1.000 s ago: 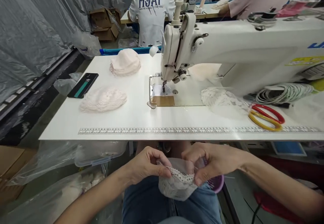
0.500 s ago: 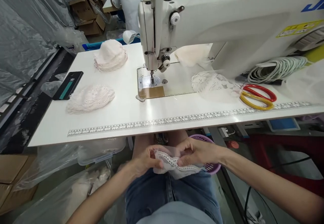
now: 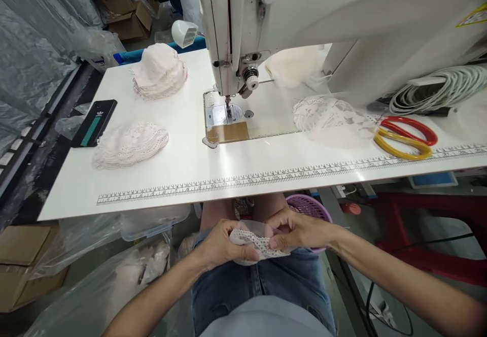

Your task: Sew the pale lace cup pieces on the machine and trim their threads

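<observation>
My left hand (image 3: 219,244) and my right hand (image 3: 299,229) are both closed on a small white lace piece (image 3: 254,239), held over my lap below the front edge of the white sewing table (image 3: 182,167). The fingers pinch the lace from either side. The sewing machine (image 3: 304,17) stands on the table above, its needle over the metal plate (image 3: 224,119).
Two stacks of pale lace cups (image 3: 129,144) (image 3: 160,75) and a phone (image 3: 95,123) lie at the table's left. More lace (image 3: 331,119), red and yellow scissors (image 3: 405,136) and a coiled cable (image 3: 437,91) lie at right. A purple basket (image 3: 310,207) sits under the table; plastic bags (image 3: 114,276) are by my left leg.
The camera tipped downward and closer to the table. My hands bunched the lace piece tighter and drew it slightly up toward the table edge.
</observation>
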The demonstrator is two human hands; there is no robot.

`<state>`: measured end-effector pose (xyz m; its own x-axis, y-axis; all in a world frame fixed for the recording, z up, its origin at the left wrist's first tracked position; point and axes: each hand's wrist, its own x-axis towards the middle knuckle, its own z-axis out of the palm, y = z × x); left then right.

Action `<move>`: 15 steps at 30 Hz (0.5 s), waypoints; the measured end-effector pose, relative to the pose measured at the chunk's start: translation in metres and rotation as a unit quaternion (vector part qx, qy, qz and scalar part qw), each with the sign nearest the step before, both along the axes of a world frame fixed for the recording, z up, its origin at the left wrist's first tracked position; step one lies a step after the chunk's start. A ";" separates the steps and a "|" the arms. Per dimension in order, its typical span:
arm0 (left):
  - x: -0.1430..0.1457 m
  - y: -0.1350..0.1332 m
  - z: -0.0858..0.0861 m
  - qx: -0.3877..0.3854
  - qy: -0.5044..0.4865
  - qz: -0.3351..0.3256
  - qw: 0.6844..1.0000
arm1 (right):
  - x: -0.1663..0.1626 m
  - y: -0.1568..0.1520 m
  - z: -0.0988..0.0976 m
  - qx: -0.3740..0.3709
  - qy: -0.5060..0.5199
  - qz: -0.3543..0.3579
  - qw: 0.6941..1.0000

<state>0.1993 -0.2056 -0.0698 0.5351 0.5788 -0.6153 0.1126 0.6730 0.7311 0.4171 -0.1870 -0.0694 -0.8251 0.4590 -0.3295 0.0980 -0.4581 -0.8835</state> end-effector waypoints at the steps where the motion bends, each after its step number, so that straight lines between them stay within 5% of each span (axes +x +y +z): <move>1: -0.002 0.001 0.000 -0.020 -0.008 -0.002 1.000 | 0.001 0.000 -0.002 -0.010 0.007 0.004 1.000; 8: -0.017 0.002 -0.009 -0.127 -0.072 0.089 0.985 | 0.012 0.003 -0.010 0.007 0.027 0.046 0.999; 15: -0.022 0.000 -0.012 -0.131 -0.087 0.040 0.987 | 0.000 0.000 -0.018 -0.008 0.017 0.054 0.998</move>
